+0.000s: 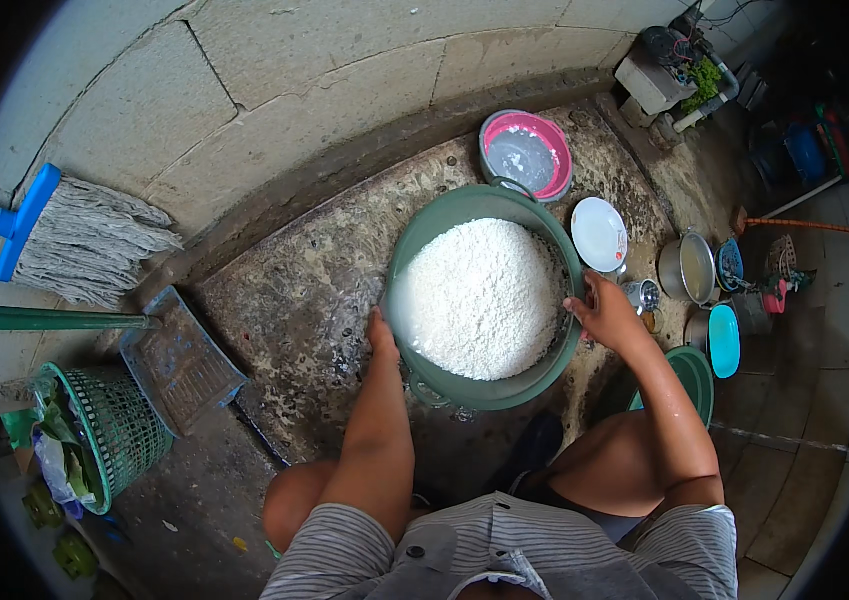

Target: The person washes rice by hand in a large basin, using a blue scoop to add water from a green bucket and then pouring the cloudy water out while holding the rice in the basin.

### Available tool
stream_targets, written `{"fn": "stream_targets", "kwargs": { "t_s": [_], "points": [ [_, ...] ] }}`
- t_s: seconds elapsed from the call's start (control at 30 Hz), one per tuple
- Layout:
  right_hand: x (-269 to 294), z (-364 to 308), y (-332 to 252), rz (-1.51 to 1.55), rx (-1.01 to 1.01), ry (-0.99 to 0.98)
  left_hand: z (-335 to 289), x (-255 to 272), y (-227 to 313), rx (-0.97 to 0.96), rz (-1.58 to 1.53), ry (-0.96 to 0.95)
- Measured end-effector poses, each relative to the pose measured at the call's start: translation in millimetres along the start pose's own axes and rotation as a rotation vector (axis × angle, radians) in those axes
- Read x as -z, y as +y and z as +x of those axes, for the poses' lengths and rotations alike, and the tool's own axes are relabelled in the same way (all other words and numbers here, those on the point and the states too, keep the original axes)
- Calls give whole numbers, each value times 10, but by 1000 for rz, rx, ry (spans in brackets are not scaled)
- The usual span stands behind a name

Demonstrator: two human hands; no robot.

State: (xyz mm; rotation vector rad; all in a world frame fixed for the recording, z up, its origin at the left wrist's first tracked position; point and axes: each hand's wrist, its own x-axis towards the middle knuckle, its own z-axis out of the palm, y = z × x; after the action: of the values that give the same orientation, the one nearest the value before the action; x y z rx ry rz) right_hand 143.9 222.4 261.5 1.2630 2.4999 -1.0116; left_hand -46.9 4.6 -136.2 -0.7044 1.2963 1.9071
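A large round green basin [424,222] stands in front of me, heaped with a white, grainy mass [489,300] that looks like soaked rice or something grated. My left hand [381,332] is closed on the basin's left side, its fingers partly hidden by the wall. On the opposite side, my right hand [604,314] grips the rim, with the thumb and fingers around the edge. Loop handles stick out at the basin's far and near sides. Just beyond it sits a pink and grey bowl [524,155] with white residue inside. A white plate [599,234] lies to its right.
At right stand a metal pot [689,267], a turquoise bowl [723,340] and a green tub [692,380] beside my leg. A mop [84,240], a dustpan [184,355] and a green mesh basket [119,425] with waste occupy the left. A block wall [324,60] runs behind.
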Motion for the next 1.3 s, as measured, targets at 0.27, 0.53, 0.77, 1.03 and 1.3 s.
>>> {"fn": "stream_targets", "kwargs": {
  "t_s": [0.27, 0.53, 0.77, 1.03, 1.3],
  "points": [
    [6, 0, 79, -48, 5, 18, -25, -105, -57, -18, -13, -15],
    [-60, 104, 200, -112, 113, 66, -9, 7, 46, -65, 81, 79],
    [-87, 664, 1249, -281, -71, 76, -25, -201, 356, -30, 123, -102],
    [-244, 878, 1895, -353, -252, -180, 12, -754, 708, -187, 546, -265],
    [1092, 206, 1089, 190, 249, 400, 118, -850, 874, -123, 454, -347]
  ]
}}
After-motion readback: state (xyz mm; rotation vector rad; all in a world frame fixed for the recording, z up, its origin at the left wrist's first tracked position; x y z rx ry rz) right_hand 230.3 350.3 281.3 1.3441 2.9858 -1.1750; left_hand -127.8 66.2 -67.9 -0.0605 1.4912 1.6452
